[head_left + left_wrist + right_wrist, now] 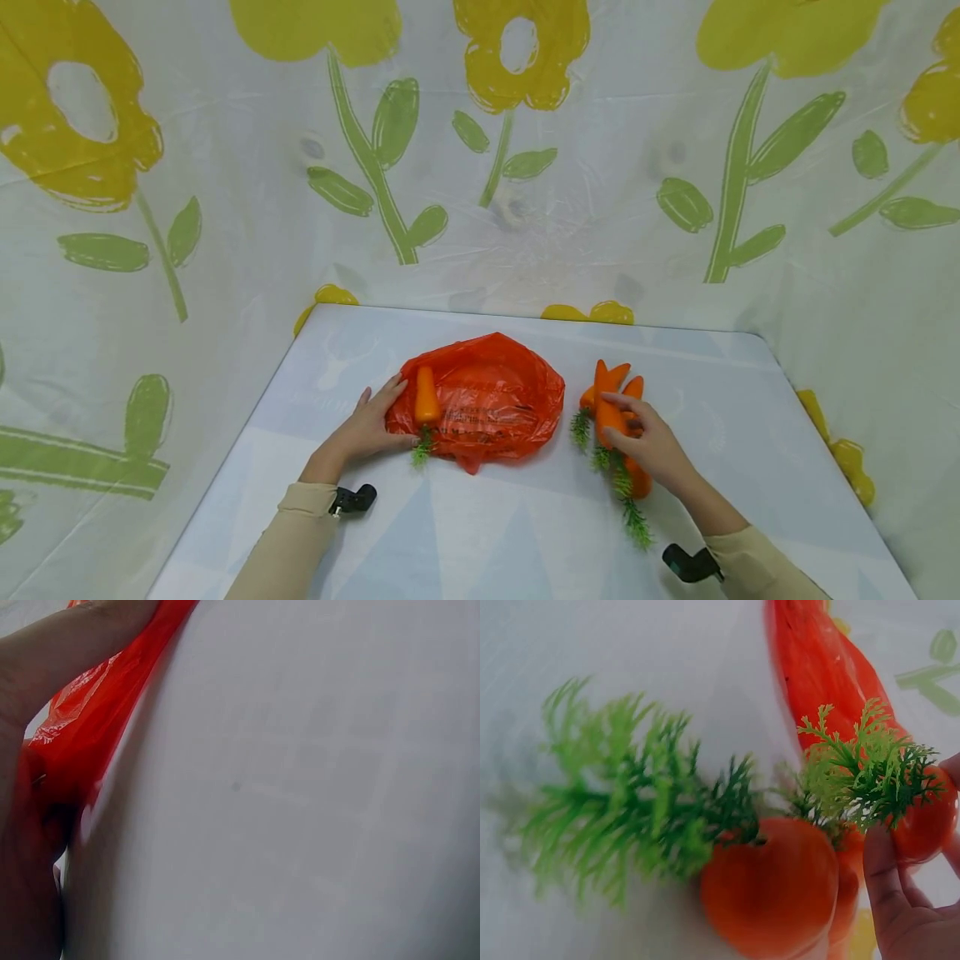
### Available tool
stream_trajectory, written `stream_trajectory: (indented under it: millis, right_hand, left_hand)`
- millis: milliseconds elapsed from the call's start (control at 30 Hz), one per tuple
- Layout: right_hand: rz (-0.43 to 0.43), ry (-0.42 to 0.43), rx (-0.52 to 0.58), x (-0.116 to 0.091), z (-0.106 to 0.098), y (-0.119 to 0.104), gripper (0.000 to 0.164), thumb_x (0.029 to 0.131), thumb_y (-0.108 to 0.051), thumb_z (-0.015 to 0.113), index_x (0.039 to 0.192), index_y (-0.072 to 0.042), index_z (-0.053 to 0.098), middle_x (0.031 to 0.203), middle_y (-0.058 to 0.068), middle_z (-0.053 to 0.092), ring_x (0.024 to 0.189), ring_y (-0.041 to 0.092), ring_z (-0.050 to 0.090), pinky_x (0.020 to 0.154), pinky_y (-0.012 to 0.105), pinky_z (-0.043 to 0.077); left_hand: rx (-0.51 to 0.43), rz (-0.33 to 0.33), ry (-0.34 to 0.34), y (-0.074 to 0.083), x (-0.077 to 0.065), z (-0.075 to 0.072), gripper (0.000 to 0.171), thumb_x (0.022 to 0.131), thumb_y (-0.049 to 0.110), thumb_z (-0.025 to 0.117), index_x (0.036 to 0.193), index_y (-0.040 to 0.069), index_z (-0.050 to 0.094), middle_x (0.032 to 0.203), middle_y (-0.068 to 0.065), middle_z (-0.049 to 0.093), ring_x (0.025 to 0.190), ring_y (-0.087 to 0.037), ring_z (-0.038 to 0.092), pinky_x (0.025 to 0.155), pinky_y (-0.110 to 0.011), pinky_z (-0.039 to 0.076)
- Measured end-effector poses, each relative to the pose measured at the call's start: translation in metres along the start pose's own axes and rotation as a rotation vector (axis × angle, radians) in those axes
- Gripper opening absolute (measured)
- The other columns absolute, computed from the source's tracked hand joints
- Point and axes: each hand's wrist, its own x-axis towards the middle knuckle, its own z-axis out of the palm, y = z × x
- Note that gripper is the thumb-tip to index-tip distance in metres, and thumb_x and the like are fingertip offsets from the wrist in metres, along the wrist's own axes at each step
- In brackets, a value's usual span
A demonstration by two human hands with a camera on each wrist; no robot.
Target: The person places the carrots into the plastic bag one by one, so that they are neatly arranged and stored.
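Note:
A red plastic bag [498,421] lies on the table with its mouth spread wide. One orange toy carrot [426,396] with green leafy top is at the bag's left side, its greens hanging over the front rim. My left hand [371,425] rests along the left edge of the bag, fingers and thumb spread apart; the left wrist view shows the red film [97,727] beside it. To the bag's right is a small pile of toy carrots [637,479]. My right hand [648,437] pinches one carrot [926,825] from it between thumb and fingers, leafy end toward me.
A pale patterned cloth covers the table [465,542]. Flower-printed sheets [600,208] hang behind and on both sides. Green leafy tops [636,525] of the piled carrots stick out toward the front. A black wrist camera [690,564] sits at the right cuff.

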Motion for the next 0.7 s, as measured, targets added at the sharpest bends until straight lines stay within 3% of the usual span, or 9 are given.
stream_trajectory:
  millis: [133,367,700]
  right_hand:
    - [-0.014,-0.002,0.010,0.002,0.003,-0.003,0.052,0.099,-0.027,0.068,0.147,-0.018,0.053,0.150,0.016,0.047,0.123,0.040,0.050,0.094,0.053,0.051]
    - [-0.050,-0.014,0.031,0.006,0.007,-0.005,0.051,0.098,-0.023,0.069,0.145,-0.017,0.054,0.142,0.017,0.053,0.109,0.034,0.053,0.080,0.038,0.052]
    - [-0.089,-0.005,0.021,0.009,0.013,-0.012,0.051,0.097,-0.024,0.071,0.145,-0.016,0.056,0.133,0.015,0.055,0.103,0.031,0.056,0.079,0.037,0.053]
  left_hand:
    - [-0.005,0.001,-0.002,0.001,0.000,0.001,0.108,0.078,0.050,0.083,0.159,0.003,0.030,0.168,-0.017,0.020,0.152,-0.039,0.023,0.123,-0.060,0.000]
    - [-0.014,-0.003,-0.007,0.003,0.000,0.000,0.108,0.079,0.049,0.083,0.159,0.002,0.029,0.168,-0.016,0.019,0.152,-0.040,0.022,0.123,-0.061,-0.001]
    - [-0.026,0.003,-0.001,0.003,0.000,-0.001,0.107,0.079,0.048,0.084,0.159,0.002,0.030,0.168,-0.016,0.020,0.152,-0.041,0.023,0.123,-0.061,-0.001]
